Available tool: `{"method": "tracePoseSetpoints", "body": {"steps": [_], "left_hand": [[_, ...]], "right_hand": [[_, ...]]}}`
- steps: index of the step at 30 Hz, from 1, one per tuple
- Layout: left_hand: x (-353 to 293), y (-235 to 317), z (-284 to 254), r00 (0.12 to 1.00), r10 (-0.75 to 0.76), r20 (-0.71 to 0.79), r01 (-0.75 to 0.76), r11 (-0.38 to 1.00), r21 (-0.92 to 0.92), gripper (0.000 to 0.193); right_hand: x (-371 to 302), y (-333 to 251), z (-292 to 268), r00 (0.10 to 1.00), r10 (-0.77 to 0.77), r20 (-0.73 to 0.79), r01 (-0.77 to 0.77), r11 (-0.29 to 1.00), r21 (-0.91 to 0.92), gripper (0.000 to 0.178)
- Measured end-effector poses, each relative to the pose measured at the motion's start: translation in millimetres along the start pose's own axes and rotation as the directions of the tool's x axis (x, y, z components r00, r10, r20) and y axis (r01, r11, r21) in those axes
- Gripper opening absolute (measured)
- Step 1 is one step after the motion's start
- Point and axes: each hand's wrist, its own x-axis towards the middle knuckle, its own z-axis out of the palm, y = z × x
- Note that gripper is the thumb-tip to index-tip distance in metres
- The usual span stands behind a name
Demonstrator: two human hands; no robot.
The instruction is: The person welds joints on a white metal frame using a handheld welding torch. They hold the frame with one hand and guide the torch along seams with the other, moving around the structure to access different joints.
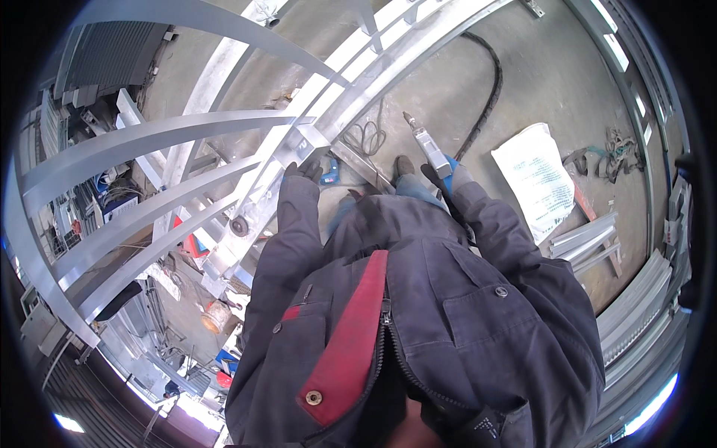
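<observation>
My right hand point(452, 176), in a dark glove with blue on it, is closed on a silver, box-bodied welding gun point(431, 149) with a narrow nozzle pointing away from me. A thick black hose point(491, 101) curves over the floor near the gun. My left hand point(302, 171), gloved in dark material, is at the near corner of a silver metal frame point(310, 140); its fingers look slightly apart, and whether it presses on the metal is hard to see. Just right of that hand lies a blue power tool point(330, 172).
Long curved-looking frame bars point(149, 134) fill the left side at close range. A white printed sack point(534, 179) lies on the floor to the right, near metal offcuts point(586, 240) and tangled straps point(618, 155). A thin coiled cable point(364, 138) rests beyond my feet.
</observation>
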Motion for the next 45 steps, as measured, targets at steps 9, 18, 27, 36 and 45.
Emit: {"method": "tracePoseSetpoints", "body": {"steps": [9,18,27,36,45], "left_hand": [[-1.7,0.4,-3.9,0.986,-0.066,0.154,0.081,0.992,-0.095,0.046],[4.3,2.8,5.1,0.989,-0.106,0.105,0.105,0.994,0.020,0.050],[21.4,-7.7,-9.4,0.916,-0.166,0.365,0.235,0.959,-0.156,0.057],[52.9,-20.7,-12.9,0.977,-0.037,0.212,0.054,0.996,-0.073,0.051],[29.1,-26.8,7.4,0.986,-0.056,0.156,0.077,0.988,-0.132,0.050]], "right_hand": [[13.0,10.3,4.8,1.000,0.019,0.002,-0.019,0.996,0.083,0.046],[2.6,3.8,1.0,0.994,-0.081,-0.069,0.085,0.995,0.059,0.043],[5.4,-2.4,-5.7,0.992,0.043,0.120,-0.046,0.999,0.027,0.055],[-2.6,-11.6,-1.9,0.995,0.043,0.089,-0.055,0.988,0.142,0.048],[-6.0,-20.6,-4.9,0.996,0.047,0.082,-0.064,0.972,0.224,0.037]]}}
